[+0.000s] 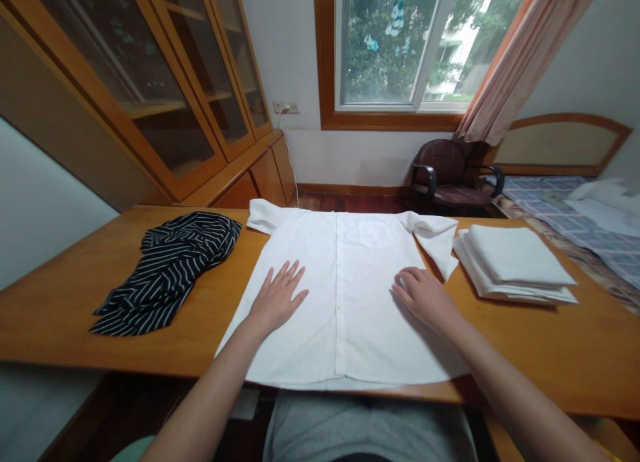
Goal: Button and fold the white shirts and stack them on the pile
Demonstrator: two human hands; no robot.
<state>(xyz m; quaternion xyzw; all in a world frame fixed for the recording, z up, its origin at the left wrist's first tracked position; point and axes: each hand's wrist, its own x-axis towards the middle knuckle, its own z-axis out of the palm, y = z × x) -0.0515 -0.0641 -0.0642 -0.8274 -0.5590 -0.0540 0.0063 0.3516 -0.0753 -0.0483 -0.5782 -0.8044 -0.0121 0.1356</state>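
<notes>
A white short-sleeved button-up shirt (320, 289) lies spread front side up on the table, its hem at the near edge and its collar end away from me. My left hand (277, 299) rests flat on the left half of the shirt, fingers spread. On the right half, near the side edge, sits my right hand (425, 295), its fingers slightly bent and resting on the cloth; it holds nothing that I can see. The left sleeve is stretched outward, while the right sleeve (437, 239) droops in a crumpled fold.
A crumpled black garment with white stripes (170, 269) lies left on the wooden table (525, 355). To the right is a stack of folded white cloth (517, 259). Beyond stand a glass-doored cabinet (200, 82), a dark armchair (447, 172) and a bed (565, 195).
</notes>
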